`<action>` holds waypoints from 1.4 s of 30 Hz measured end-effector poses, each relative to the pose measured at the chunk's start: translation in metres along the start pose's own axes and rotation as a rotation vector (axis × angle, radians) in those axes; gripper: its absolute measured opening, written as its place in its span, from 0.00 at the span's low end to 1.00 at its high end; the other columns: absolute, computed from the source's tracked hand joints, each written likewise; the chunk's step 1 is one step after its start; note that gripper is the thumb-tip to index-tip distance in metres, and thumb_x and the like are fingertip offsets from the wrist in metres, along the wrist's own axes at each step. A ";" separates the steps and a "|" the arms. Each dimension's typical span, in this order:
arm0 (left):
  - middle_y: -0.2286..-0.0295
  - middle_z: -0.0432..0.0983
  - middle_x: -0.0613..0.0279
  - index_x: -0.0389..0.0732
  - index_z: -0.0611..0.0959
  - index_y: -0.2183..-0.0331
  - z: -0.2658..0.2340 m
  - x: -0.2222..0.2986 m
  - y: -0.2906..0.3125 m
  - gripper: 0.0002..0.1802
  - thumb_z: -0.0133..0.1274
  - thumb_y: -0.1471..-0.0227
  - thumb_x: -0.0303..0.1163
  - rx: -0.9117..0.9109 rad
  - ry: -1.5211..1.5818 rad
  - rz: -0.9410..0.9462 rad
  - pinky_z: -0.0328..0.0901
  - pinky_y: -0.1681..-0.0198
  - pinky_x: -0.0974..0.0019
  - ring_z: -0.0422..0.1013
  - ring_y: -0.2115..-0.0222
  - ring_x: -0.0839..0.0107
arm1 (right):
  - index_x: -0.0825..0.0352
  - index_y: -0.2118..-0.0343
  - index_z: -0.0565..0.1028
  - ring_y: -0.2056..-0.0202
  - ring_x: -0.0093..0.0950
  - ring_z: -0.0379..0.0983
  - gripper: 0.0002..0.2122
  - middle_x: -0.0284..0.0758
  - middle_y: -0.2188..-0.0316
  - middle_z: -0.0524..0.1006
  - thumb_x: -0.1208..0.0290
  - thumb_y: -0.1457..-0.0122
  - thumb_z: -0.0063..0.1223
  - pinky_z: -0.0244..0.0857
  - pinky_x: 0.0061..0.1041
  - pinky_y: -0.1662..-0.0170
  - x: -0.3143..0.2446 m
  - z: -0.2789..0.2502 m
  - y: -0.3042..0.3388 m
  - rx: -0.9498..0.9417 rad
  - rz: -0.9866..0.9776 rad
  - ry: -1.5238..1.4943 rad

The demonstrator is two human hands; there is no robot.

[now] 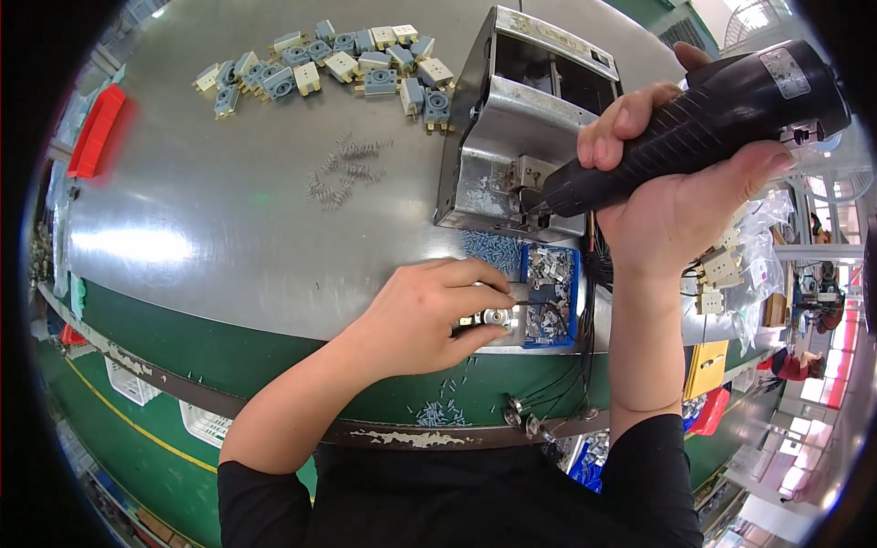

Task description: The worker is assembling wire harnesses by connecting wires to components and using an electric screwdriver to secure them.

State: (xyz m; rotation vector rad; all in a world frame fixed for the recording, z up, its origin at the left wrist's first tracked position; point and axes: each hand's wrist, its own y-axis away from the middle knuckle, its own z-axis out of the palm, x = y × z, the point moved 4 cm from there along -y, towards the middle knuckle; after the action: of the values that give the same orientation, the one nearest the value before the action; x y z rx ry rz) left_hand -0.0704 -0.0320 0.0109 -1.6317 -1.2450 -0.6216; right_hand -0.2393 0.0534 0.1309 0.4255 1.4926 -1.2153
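A black electric screwdriver (703, 114) is gripped in my right hand (667, 205), fingers wrapped round its ribbed body. It slants down to the left, its nose at the front of a metal screw feeder (512, 119); the tip itself is hard to make out. Low over the table, my left hand (416, 315) closes its thumb and fingers around a small pale and metallic part (496, 317), partly hidden by the fingers. The part appears to rest on a metal block, and a black cable (539, 303) leads rightward from beside it.
A blue tray (575, 301) of small metal pieces stands right of my left hand, near loose screws (493, 251). Springs (343, 173) and several grey-and-white socket modules (379, 82) lie farther back. More screws (443, 414) lie by the front edge, beside hanging cables (585, 365).
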 end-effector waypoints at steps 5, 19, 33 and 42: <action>0.60 0.84 0.61 0.41 0.88 0.61 0.002 0.002 0.003 0.16 0.71 0.56 0.28 -0.011 -0.001 -0.013 0.76 0.59 0.59 0.81 0.62 0.58 | 0.67 0.40 0.66 0.79 0.30 0.68 0.52 0.36 0.76 0.72 0.15 0.45 0.30 0.66 0.33 0.71 -0.002 -0.001 0.004 -0.069 -0.012 0.061; 0.60 0.83 0.57 0.38 0.88 0.61 0.003 -0.006 0.002 0.17 0.70 0.56 0.27 -0.003 0.021 -0.019 0.75 0.57 0.58 0.81 0.60 0.55 | 0.67 0.30 0.55 0.79 0.27 0.69 0.57 0.34 0.72 0.70 0.18 0.47 0.45 0.66 0.32 0.75 -0.021 -0.009 0.062 -0.426 0.067 -0.285; 0.60 0.83 0.57 0.38 0.88 0.60 0.006 -0.005 0.007 0.18 0.71 0.56 0.27 0.001 0.009 -0.016 0.75 0.58 0.58 0.81 0.62 0.55 | 0.68 0.31 0.56 0.80 0.25 0.69 0.57 0.33 0.73 0.69 0.17 0.48 0.43 0.66 0.31 0.76 -0.014 -0.013 0.088 -0.265 0.093 -0.232; 0.60 0.83 0.58 0.39 0.88 0.61 0.005 -0.007 0.006 0.17 0.71 0.56 0.28 0.002 0.007 -0.010 0.75 0.59 0.58 0.81 0.62 0.55 | 0.67 0.30 0.56 0.79 0.25 0.69 0.56 0.33 0.73 0.70 0.17 0.47 0.43 0.67 0.29 0.76 -0.015 -0.006 0.091 -0.299 0.084 -0.293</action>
State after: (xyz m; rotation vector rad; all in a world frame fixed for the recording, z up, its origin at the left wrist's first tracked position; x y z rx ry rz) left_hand -0.0676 -0.0306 0.0007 -1.6207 -1.2493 -0.6318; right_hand -0.1653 0.1008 0.1022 0.1018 1.3587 -0.9250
